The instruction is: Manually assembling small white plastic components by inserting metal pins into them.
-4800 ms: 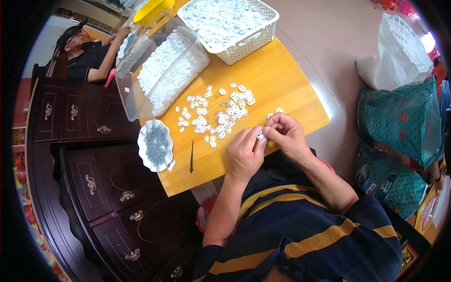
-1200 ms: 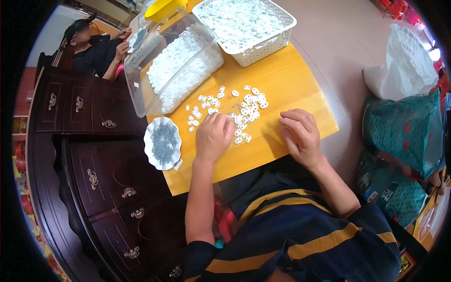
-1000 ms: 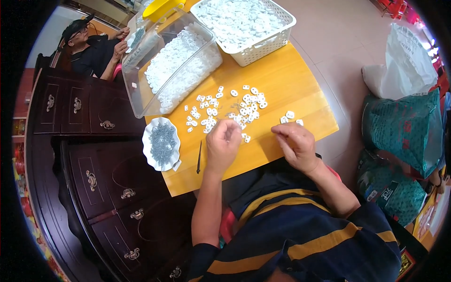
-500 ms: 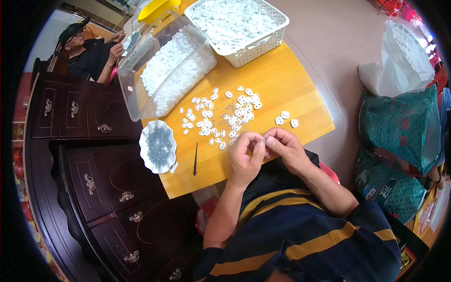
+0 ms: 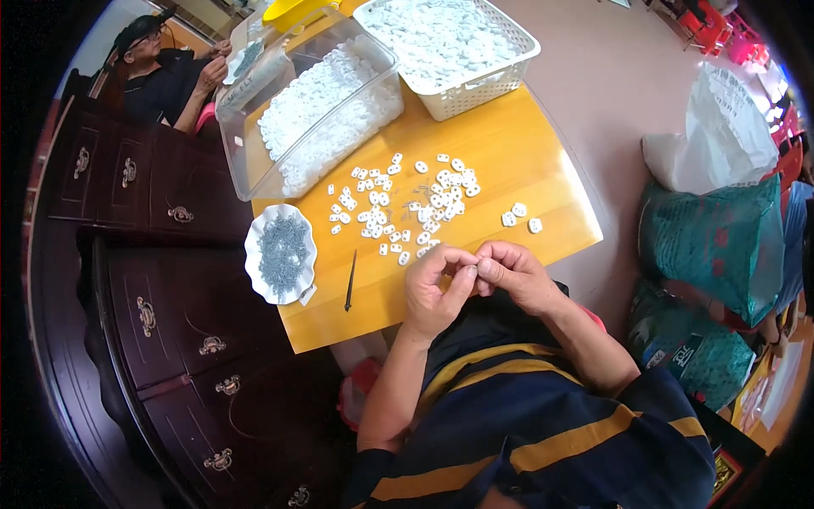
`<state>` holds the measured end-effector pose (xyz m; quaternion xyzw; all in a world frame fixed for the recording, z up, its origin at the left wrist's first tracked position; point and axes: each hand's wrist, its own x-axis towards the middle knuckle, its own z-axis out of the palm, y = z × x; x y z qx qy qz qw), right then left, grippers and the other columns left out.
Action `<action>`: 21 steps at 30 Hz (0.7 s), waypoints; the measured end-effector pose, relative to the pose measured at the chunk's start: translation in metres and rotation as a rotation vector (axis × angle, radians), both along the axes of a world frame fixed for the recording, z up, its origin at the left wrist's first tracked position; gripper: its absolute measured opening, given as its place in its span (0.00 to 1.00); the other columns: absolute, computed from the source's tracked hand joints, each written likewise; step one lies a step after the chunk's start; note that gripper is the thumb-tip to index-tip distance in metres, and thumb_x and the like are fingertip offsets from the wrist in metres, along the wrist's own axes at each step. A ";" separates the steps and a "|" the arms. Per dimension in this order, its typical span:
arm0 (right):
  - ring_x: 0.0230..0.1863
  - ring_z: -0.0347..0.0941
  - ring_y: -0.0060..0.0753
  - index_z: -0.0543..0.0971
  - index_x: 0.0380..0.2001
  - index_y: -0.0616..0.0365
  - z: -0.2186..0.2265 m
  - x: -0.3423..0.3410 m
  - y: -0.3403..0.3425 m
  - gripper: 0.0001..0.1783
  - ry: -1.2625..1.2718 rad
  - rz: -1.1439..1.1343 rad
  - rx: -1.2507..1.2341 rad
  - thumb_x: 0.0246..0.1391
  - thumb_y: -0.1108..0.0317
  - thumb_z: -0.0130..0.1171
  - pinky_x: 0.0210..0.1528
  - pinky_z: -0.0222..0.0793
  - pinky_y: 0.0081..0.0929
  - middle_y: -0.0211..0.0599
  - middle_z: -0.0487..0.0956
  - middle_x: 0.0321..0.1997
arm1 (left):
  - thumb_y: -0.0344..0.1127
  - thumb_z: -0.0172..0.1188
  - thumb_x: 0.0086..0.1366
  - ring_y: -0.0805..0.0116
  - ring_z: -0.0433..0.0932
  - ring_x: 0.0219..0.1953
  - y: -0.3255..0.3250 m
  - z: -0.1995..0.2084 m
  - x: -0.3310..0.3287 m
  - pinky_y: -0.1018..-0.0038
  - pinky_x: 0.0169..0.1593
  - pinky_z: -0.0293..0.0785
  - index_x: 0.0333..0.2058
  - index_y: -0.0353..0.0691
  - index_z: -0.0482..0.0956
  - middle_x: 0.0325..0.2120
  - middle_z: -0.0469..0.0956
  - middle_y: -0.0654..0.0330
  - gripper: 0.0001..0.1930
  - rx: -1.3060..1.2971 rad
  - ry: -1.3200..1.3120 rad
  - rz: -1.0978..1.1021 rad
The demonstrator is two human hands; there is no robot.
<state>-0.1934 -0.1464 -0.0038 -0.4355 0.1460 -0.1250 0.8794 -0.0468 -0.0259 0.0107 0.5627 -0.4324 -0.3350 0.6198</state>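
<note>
At the near edge of the table my left hand (image 5: 438, 287) and my right hand (image 5: 515, 273) meet, thumbs and fingertips pinched together. Whatever lies between the fingertips is too small and covered to make out. Just beyond them many small white plastic pieces with dark holes (image 5: 445, 199) lie scattered, with a few thin metal bits (image 5: 415, 193) among them. Three white pieces (image 5: 519, 209) sit apart to the right. Left of my hands rests a thin black pointed tool (image 5: 350, 280). A scalloped white dish (image 5: 252, 254) holds a heap of small grey metal screws or pins (image 5: 284, 254).
A clear plastic bin (image 5: 242, 182) of white parts and a white basket (image 5: 454, 102) of more stand at the table's far side. Dark wooden drawers (image 5: 182, 297) flank the left. Full sacks (image 5: 708, 246) stand on the right. Another person (image 5: 161, 85) sits at far left.
The view has shifted slightly, moving the table and its contents within the picture. My hands stay pinched together, with only slight finger movement.
</note>
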 end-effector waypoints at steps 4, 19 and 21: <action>0.35 0.72 0.16 0.78 0.39 0.56 0.007 0.006 0.007 0.11 0.039 -0.044 -0.004 0.73 0.61 0.57 0.42 0.71 0.19 0.23 0.78 0.34 | 0.22 0.58 0.72 0.79 0.79 0.34 0.002 0.005 -0.013 0.80 0.41 0.75 0.40 0.35 0.78 0.31 0.80 0.66 0.02 0.045 0.151 0.117; 0.37 0.71 0.13 0.79 0.38 0.61 0.018 0.028 -0.001 0.08 0.152 -0.070 -0.518 0.71 0.69 0.55 0.42 0.70 0.19 0.23 0.78 0.33 | 0.37 0.61 0.76 0.82 0.69 0.28 0.016 -0.018 0.003 0.82 0.34 0.67 0.36 0.36 0.77 0.27 0.75 0.69 0.10 0.059 0.148 0.195; 0.35 0.72 0.16 0.75 0.40 0.60 0.015 0.031 -0.003 0.09 0.154 -0.098 -0.588 0.72 0.65 0.58 0.40 0.71 0.18 0.25 0.76 0.33 | 0.38 0.59 0.77 0.83 0.69 0.28 0.016 -0.020 0.005 0.82 0.33 0.67 0.37 0.37 0.77 0.26 0.74 0.69 0.10 0.038 0.190 0.182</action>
